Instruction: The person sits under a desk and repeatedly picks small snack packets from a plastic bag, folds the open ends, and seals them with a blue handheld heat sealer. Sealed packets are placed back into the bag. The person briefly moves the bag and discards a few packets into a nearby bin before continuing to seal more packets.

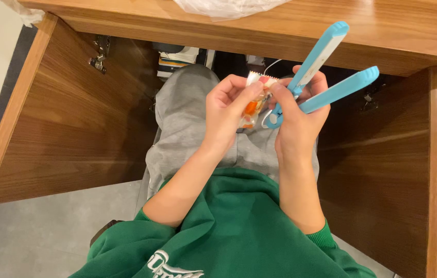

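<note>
My fingers (239, 95) are pinching a small white packet (253, 105) with orange and red print, both hands meeting over my lap. My left hand (226, 110) is curling around the packet's left edge, thumb and fingertips closed on it, so the packet is standing roughly upright between the 2 hands. My right hand (298, 123) is gripping the same packet from the right with thumb and forefinger, and it is also holding a light blue clip-like tool (326, 67) with 2 long flat arms. Those arms are spreading apart in a V, pointing up and to the right, and they are joining at a rounded hinge (272, 119) that is sitting just beside the packet's lower right corner. Whether the hinge end is touching the packet I cannot tell.

I am sitting with my knees under a wooden surface (383, 31), wearing grey trousers (187, 118) and a green sweatshirt (239, 231) with the sleeves pushed up. The packet is hovering above my thighs, below the front edge of the surface and apart from it. A crumpled clear plastic bag (223, 7) is lying on the surface near its front edge, well above my hands. Brown wooden panels (74, 123) are standing on either side of my legs, and grey floor (48, 226) is showing at the lower left.
</note>
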